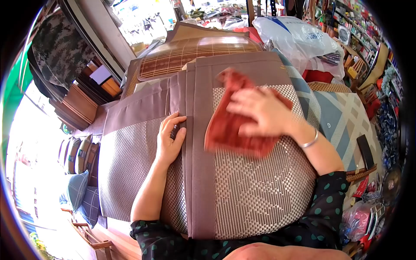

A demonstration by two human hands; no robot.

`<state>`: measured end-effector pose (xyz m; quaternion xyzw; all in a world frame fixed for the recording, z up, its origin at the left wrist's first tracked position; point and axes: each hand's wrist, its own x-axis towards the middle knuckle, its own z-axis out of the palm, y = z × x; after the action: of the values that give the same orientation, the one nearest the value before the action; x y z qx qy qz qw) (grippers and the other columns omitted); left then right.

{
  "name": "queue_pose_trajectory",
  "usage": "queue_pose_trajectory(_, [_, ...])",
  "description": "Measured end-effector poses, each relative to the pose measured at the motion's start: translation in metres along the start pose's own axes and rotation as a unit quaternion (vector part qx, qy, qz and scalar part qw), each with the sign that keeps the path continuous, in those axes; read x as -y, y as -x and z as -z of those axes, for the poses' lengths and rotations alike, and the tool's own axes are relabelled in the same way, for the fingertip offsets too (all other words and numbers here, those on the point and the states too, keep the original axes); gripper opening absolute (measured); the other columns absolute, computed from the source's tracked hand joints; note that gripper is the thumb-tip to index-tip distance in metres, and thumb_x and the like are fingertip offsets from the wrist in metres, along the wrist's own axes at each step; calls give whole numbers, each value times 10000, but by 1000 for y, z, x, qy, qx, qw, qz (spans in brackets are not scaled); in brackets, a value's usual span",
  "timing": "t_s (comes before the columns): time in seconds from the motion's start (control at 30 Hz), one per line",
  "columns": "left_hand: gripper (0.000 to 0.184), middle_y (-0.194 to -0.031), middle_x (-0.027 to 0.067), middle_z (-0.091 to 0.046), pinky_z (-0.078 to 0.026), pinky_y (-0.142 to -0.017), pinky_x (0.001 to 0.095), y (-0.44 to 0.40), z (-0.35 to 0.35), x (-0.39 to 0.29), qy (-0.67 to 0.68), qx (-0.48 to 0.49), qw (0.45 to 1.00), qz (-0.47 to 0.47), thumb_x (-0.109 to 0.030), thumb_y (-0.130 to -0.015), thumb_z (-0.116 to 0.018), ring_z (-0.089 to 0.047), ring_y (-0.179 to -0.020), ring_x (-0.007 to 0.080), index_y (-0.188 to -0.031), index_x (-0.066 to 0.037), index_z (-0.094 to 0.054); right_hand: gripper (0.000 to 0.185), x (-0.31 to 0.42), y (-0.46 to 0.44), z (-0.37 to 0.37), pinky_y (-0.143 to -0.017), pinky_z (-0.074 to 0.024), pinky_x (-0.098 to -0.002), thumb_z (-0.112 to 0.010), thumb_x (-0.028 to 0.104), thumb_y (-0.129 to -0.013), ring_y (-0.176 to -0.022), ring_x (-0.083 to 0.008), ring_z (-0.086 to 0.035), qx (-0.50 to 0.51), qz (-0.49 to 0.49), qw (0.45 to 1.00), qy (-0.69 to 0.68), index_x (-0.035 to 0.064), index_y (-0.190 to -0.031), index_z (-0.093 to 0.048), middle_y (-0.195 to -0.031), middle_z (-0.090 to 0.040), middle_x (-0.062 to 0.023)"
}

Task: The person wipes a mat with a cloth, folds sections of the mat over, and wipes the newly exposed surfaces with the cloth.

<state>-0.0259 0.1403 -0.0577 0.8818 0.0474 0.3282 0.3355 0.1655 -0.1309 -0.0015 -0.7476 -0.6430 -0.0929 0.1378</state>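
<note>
A woven mat (255, 190) with a wide brown fabric border lies in front of me, folded in layers. My right hand (262, 112), blurred by motion, lies over a red cloth (225, 130) on the upper right part of the mat, its fingers spread across the cloth. My left hand (171, 138) rests on the mat beside the brown border strip, left of the cloth. Its fingers are bent around a small dark thing (175, 131) that I cannot make out.
More mats (195, 56) are stacked behind. Plastic-wrapped goods (299, 39) stand at the back right, above a blue-grey patterned mat (333, 125) with a dark object (365, 151) on it. Cushions (78, 188) and a wooden chair (93, 238) are at left.
</note>
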Motion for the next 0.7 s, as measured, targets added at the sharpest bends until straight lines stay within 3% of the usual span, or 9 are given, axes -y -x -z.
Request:
queue_pose_trajectory(0.13, [332,-1335,202,-559,-393,-1073,437,0,0,2,-4,3,1000,-3,-128,-852,-654,-512,-1256,356,-1177,-59,-660,665,-81,13,3,-1142,-167,-593,-523,598,-888,-1433,-283,-319,-45,-235,966,93,158,-1385,-546,-1510,-425,-119])
queue_pose_trajectory(0.27, [334,-1338,198,-558,-393,-1073,439,0,0,0,-5,5,1000,0,-126,-851,-658,-512,-1256,353,-1179,-61,-659,676,-84,23,2,-1124,-191,-621,-521,598,-892,-1427,-296,-319,-56,-271,953,122,156,-1404,-522,-1508,-416,-137])
queue_pose_trajectory(0.37, [336,-1338,194,-559,-395,-1073,436,0,0,0,-1,4,1000,4,-117,-848,-664,-513,-1258,349,-1179,-64,-659,665,-37,18,11,-1133,-169,-623,-533,560,-899,-1434,-324,-304,17,-202,974,100,164,-1431,-489,-1529,-376,-160])
queue_pose_trajectory(0.4, [336,-1338,194,-559,-395,-1073,436,0,0,-1,-1,4,1000,6,-117,-848,-664,-513,-1258,349,-1179,-64,-659,593,-14,15,15,-1144,-243,-536,-527,485,-939,-1434,-283,-322,48,-127,985,110,151,-1428,-492,-1534,-377,-146])
queue_pose_trajectory(0.43, [342,-1346,191,-556,-374,-1088,420,0,1,-3,2,8,1000,11,-101,-847,-643,-505,-1275,329,-1185,-50,-655,519,-22,4,-3,-1136,-316,-401,-534,378,-969,-1422,-233,-349,213,-70,973,-45,141,-1429,-489,-1539,-375,-124])
queue_pose_trajectory(0.47, [349,-1353,188,-554,-352,-1102,404,0,1,-3,4,13,1000,17,-85,-847,-622,-498,-1293,310,-1191,-36,-651,519,-18,16,-12,-1136,-316,-401,-534,378,-969,-1422,-233,-349,215,-69,973,-46,141,-1429,-489,-1539,-375,-124])
queue_pose_trajectory(0.53, [346,-1352,190,-554,-351,-1103,404,1,1,-2,5,14,1000,16,-87,-849,-622,-497,-1293,310,-1190,-36,-651,661,64,17,17,-1125,-323,-440,-637,477,-887,-1386,-275,-382,101,158,978,-96,129,-1429,-487,-1502,-398,-134])
queue_pose_trajectory(0.57, [344,-1352,192,-554,-350,-1103,404,1,1,-1,6,13,1000,13,-88,-850,-621,-497,-1293,310,-1189,-35,-651,725,75,21,9,-1102,-294,-560,-681,550,-815,-1412,-300,-352,90,217,963,-130,151,-1399,-524,-1514,-390,-135])
queue_pose_trajectory(0.7, [338,-1336,193,-560,-393,-1074,432,1,-1,2,4,0,1000,9,-103,-843,-666,-512,-1259,347,-1178,-60,-658,654,73,18,16,-1078,-242,-661,-634,565,-839,-1405,-278,-367,94,250,952,-149,190,-1370,-563,-1477,-456,-127])
